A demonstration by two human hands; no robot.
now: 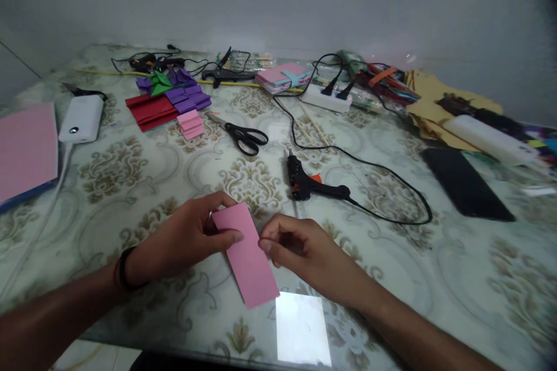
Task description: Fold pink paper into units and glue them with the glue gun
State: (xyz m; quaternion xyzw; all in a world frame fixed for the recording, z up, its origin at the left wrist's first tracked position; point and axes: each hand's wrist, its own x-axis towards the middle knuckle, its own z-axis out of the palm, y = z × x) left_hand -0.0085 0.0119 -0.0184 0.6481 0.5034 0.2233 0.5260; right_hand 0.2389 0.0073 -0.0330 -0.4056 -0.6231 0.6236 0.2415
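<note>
Over pink paper (248,264), both hands (300,243) curled.

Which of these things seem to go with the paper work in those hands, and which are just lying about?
Probably part of it:
- pink paper, held in the left hand, with the right hand at its edge
- pleated papers
- middle scissors
- glue gun

Probably just lying about:
- phone
- power bank

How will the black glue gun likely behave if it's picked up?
The glue gun likely feels rigid, given its hard-looking molded body. It lies on its side, so rolling seems unlikely. Its attached cord loops across the table, so it may drag or tug.
</note>
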